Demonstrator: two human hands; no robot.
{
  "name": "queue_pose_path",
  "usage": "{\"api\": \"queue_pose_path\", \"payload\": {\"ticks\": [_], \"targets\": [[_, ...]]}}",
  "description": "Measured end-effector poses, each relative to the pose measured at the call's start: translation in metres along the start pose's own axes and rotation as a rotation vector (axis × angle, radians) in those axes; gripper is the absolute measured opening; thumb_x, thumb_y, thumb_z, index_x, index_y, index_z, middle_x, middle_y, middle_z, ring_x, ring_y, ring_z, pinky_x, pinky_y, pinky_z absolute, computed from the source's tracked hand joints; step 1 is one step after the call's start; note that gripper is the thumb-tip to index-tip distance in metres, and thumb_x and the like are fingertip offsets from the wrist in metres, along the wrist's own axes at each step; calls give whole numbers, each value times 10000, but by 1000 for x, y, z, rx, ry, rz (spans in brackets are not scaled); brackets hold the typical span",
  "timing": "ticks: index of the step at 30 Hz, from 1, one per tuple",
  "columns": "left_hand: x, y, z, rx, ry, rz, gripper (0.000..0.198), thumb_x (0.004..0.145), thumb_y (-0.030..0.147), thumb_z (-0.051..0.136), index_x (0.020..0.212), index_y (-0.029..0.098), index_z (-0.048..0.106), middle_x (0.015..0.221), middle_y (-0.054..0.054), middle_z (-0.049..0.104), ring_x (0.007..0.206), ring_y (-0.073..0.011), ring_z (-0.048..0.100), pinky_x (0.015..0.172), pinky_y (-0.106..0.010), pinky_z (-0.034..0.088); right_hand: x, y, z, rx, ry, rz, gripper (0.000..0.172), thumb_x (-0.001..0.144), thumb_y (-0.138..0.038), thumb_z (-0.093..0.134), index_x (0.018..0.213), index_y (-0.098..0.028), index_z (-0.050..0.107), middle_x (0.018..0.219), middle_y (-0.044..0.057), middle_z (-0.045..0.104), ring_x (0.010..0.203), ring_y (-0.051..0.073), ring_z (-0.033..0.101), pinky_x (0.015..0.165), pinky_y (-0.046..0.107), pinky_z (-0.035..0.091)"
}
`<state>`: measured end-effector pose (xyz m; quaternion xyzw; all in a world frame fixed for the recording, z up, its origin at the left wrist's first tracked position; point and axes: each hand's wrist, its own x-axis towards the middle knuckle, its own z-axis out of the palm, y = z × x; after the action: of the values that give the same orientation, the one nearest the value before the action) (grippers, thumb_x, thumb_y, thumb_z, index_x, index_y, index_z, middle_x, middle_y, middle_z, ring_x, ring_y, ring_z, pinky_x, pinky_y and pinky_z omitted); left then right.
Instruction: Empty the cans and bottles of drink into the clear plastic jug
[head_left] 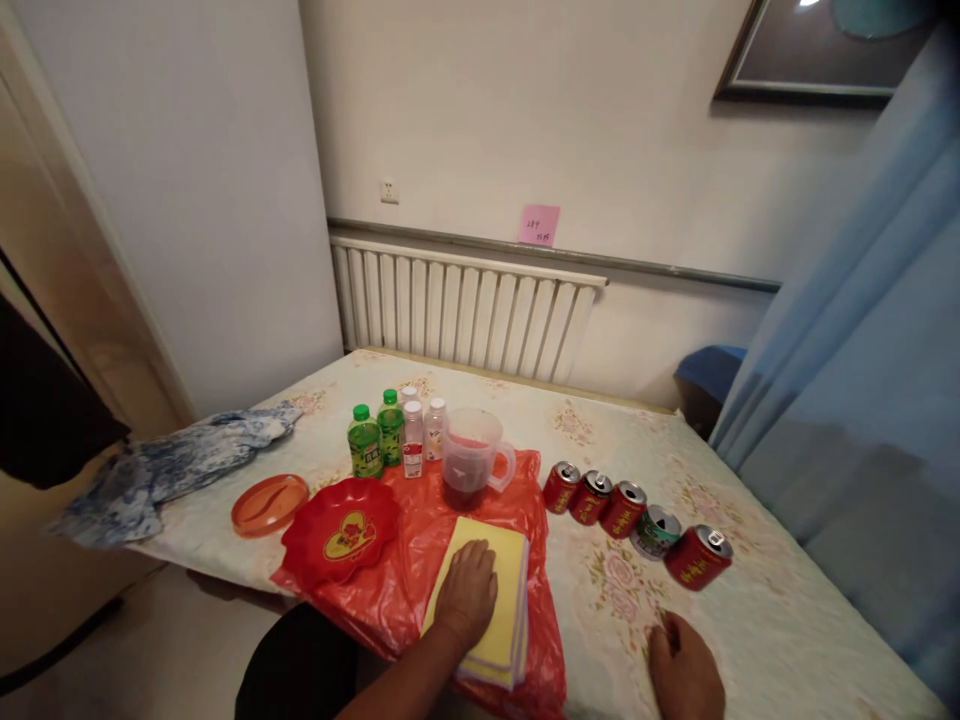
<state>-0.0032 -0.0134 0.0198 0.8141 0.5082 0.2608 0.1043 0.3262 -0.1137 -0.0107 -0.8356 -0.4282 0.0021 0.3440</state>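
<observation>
My left hand (468, 592) lies on a stack of yellow cloths (501, 590), fingers loosely curled and pressing down on the top one. The stack sits on a red plastic bag (420, 540) spread over the table. My right hand (684, 672) rests on the flowered tablecloth (750, 620) near the front edge, fingers curled under, with nothing visible in it. A row of several drink cans (630, 510) lies on its side just beyond my right hand. A clear measuring jug (472, 458) with red liquid stands behind the cloths.
Small bottles, two green (377, 436) and some white-capped (421, 430), stand left of the jug. A red dish (341, 530) and an orange plate (269, 504) sit near the front left edge. A blue patterned cloth (172, 465) hangs off the left side. A radiator (465, 310) lines the wall.
</observation>
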Motion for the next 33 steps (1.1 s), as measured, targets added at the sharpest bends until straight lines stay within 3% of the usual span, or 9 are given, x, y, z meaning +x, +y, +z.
{"api": "queue_pose_path", "payload": {"ticks": [4,9,20,28,33], "targets": [[3,0,-6,-64,-25,-19,366,816,127,439,1133,163,618,1283,-135,595,1263,-269,473,1102,-467,348,2,3,4,-43,10,-61,459,797,-429,406,1034,-128,659,1050,200,688,988,339,631,889,432,467],[14,-10,-29,-155,-49,-36,308,792,139,445,1021,181,647,1088,-83,678,1080,-211,584,986,-367,449,3,4,5,-85,-56,-95,505,834,-378,372,1091,-35,639,1094,225,671,1016,335,613,925,423,443],[67,-75,-103,-231,122,-208,222,839,201,457,962,175,640,942,-63,710,887,-196,652,833,-327,494,2,11,12,-138,-29,-142,457,870,-354,369,1094,-49,626,1080,206,673,1003,317,617,913,403,445],[96,-108,-134,-206,263,-279,232,853,184,497,1057,180,608,1024,-71,715,944,-192,671,867,-318,508,3,7,11,-159,-34,-150,459,874,-338,352,1102,-45,622,1080,208,675,1001,317,627,908,404,452],[121,-117,-150,-133,425,-348,496,830,226,574,1298,143,431,1160,-149,648,1025,-243,654,899,-380,505,2,8,12,-160,-17,-163,458,871,-347,355,1084,-48,628,1077,210,677,989,313,634,897,403,467]]}}
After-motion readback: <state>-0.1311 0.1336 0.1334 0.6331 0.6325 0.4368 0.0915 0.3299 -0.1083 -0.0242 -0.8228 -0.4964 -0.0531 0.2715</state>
